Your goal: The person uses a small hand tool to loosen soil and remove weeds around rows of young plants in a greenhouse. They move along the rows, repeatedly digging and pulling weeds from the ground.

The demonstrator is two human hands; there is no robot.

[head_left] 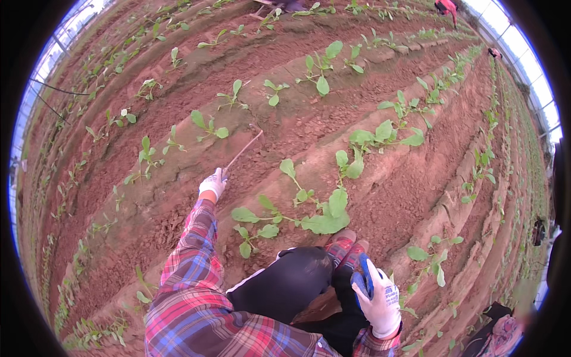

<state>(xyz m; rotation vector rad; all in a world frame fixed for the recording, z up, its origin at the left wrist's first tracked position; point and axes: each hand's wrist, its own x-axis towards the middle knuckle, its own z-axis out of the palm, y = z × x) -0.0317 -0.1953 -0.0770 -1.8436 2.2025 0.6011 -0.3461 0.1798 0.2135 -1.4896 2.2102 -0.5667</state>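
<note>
My left hand (213,184), in a white glove, reaches forward and grips the handle of a slim hand hoe (242,152). The hoe's small head rests at the soil of a furrow, between two planted ridges. My right hand (380,296) is near my knees and shoes (342,249), in a white glove with a blue coated palm. Its fingers are loosely curled, with the thumb apart, and I see nothing held in them. Broad-leaved green seedlings (328,218) grow on the ridge just before my feet. A smaller seedling (209,127) stands beyond the hoe.
Long reddish soil ridges with rows of seedlings (383,134) curve across the view. Another person (446,6) bends over the rows at the far upper right. Someone in patterned cloth (502,334) is at the lower right. A greenhouse wall (513,40) lies beyond.
</note>
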